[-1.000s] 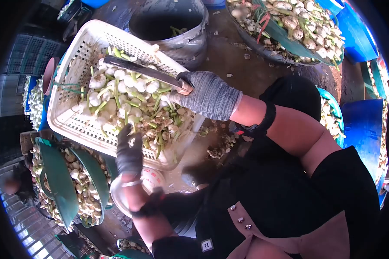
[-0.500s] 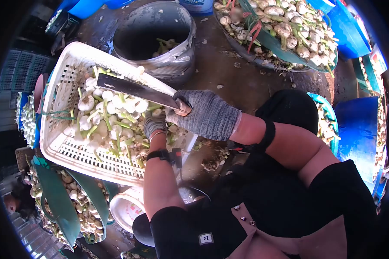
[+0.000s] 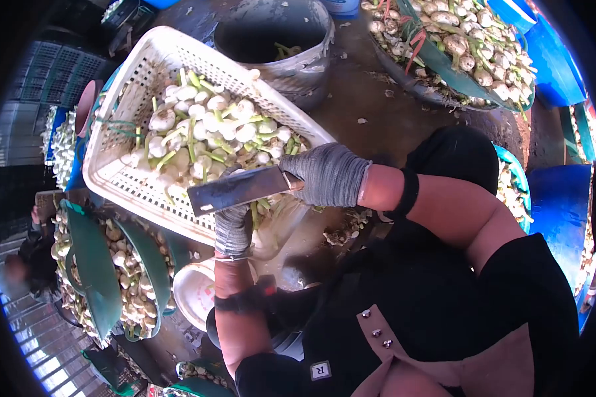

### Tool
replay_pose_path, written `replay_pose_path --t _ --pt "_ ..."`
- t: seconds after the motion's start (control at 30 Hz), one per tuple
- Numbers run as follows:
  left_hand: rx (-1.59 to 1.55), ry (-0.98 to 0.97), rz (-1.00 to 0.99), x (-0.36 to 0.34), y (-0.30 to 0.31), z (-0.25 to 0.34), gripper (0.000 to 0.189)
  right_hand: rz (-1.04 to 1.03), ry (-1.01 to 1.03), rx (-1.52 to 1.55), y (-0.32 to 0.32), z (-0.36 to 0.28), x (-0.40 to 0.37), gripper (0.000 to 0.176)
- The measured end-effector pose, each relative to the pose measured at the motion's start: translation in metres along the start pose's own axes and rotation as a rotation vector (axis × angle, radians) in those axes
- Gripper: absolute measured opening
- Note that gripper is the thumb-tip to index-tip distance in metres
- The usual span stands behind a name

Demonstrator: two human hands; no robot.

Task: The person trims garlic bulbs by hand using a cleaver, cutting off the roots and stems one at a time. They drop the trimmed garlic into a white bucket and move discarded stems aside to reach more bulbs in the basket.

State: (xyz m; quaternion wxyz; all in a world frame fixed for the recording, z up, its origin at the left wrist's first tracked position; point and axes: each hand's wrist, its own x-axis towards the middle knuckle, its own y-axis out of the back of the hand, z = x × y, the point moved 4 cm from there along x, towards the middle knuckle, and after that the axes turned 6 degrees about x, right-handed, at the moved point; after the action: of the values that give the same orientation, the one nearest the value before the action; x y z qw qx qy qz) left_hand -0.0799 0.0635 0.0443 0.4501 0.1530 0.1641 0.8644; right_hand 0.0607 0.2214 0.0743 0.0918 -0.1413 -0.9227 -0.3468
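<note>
My right hand [image 3: 334,175], in a grey knit glove, is closed around the handle of a broad-bladed knife [image 3: 240,190]. The blade points left, over the near side of a white plastic basket [image 3: 153,210]. Below the blade is my left hand [image 3: 233,231], gloved too, with its fingers mostly hidden behind the metal. Garlic bulbs [image 3: 212,122] with short green stems are heaped in the basket, just beyond both hands.
A dark bucket [image 3: 311,73] stands behind the basket. A large heap of stemmed garlic [image 3: 467,46] is at the upper right. Green tubs [image 3: 93,264] of bulbs stand at lower left, near a white bowl [image 3: 193,298]. At far left is a person [image 3: 36,261].
The view has shifted, so the basket appears further right. The knife has come down towards me and now passes in front of my left hand, which has drawn back from the garlic pile.
</note>
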Motion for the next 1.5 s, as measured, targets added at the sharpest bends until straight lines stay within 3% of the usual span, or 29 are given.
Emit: replay_pose_path --t 0.03,0.07,0.13,0.17,0.27,0.4,0.63,0.73,0.8,0.83,0.93,1.0,1.03,1.07,1.13,1.17,1.23,1.27,1.3,1.33,1.4,1.43,1.47,1.5 --pt "0.171 -0.124 0.02 -0.006 0.003 0.008 0.029 -0.002 0.007 0.004 -0.002 -0.005 -0.002 0.019" --pt "0.181 -0.048 0.013 -0.013 0.006 0.009 0.032 -0.046 0.016 -0.024 0.0 -0.015 -0.003 0.017" --pt "0.482 -0.338 -0.042 -0.027 0.009 0.012 0.033 -0.087 0.025 -0.054 -0.003 -0.025 -0.006 0.016" --pt "0.48 -0.341 -0.042 -0.033 0.007 0.02 0.033 -0.101 0.043 -0.047 -0.005 -0.028 -0.008 0.016" --pt "0.11 -0.074 0.146 -0.045 0.006 0.036 0.036 -0.134 0.078 -0.043 -0.008 -0.036 -0.013 0.018" --pt "0.064 0.023 0.152 -0.06 0.007 0.018 0.038 -0.166 0.109 -0.037 -0.02 -0.031 -0.021 0.022" --pt "0.084 0.084 0.129 -0.069 0.0 -0.006 0.04 -0.227 0.066 0.014 -0.035 -0.021 -0.031 0.024" --pt "0.192 -0.027 0.141 -0.066 -0.005 0.0 0.042 -0.189 0.095 -0.017 -0.034 -0.019 -0.026 0.021" --pt "0.145 -0.047 0.179 -0.061 -0.01 0.004 0.04 -0.38 -0.051 -0.142 -0.031 -0.015 -0.018 0.019" --pt "0.145 -0.049 0.182 -0.062 -0.01 0.007 0.04 -0.381 -0.049 -0.144 -0.032 -0.01 -0.017 0.019" --pt "0.261 0.075 0.161 -0.06 -0.008 0.042 0.038 -0.347 -0.075 -0.192 -0.032 0.022 -0.016 0.017" --pt "0.164 0.111 0.165 -0.061 0.0 0.044 0.04 -0.22 -0.373 -0.268 -0.017 0.058 -0.008 0.013" --pt "0.096 0.133 0.159 -0.06 0.002 0.04 0.042 -0.076 -0.273 -0.227 -0.018 0.057 -0.007 0.013" --pt "0.024 0.161 0.162 -0.06 0.003 0.037 0.043 -0.098 -0.255 -0.236 -0.023 0.051 -0.005 0.013" --pt "-0.049 0.178 0.166 -0.051 0.001 0.033 0.045 0.063 -0.094 0.056 -0.023 0.032 -0.004 0.021" --pt "0.13 0.06 0.169 -0.044 0.001 0.039 0.047 0.067 -0.097 0.058 -0.026 0.023 -0.003 0.021" --pt "0.48 -0.174 0.148 -0.041 -0.003 0.051 0.054 -0.032 -0.462 0.598 -0.042 0.008 -0.004 0.03" --pt "0.477 -0.179 0.153 -0.038 -0.006 0.051 0.054 -0.088 -0.625 0.856 -0.046 0.006 -0.001 0.034" --pt "0.467 -0.177 0.18 -0.037 -0.01 0.05 0.054 -0.125 -0.517 0.507 -0.04 0.0 0.005 0.035" --pt "0.456 -0.169 0.202 -0.038 -0.014 0.049 0.055 -0.166 -0.57 0.848 -0.043 -0.009 -0.002 0.033" --pt "0.511 -0.251 0.196 -0.035 -0.02 0.062 0.051 -0.19 -0.715 0.811 -0.058 0.0 -0.009 0.033" --pt "0.392 -0.325 0.141 -0.031 -0.025 0.063 0.049 -0.189 -0.718 0.809 -0.062 0.004 -0.01 0.033" --pt "0.274 -0.396 0.089 -0.029 -0.027 0.064 0.047 -0.153 -0.639 0.803 -0.062 0.003 -0.008 0.033" --pt "0.102 -0.286 0.051 -0.033 -0.029 0.049 0.044 -0.12 -0.556 0.795 -0.061 0.002 -0.005 0.035"
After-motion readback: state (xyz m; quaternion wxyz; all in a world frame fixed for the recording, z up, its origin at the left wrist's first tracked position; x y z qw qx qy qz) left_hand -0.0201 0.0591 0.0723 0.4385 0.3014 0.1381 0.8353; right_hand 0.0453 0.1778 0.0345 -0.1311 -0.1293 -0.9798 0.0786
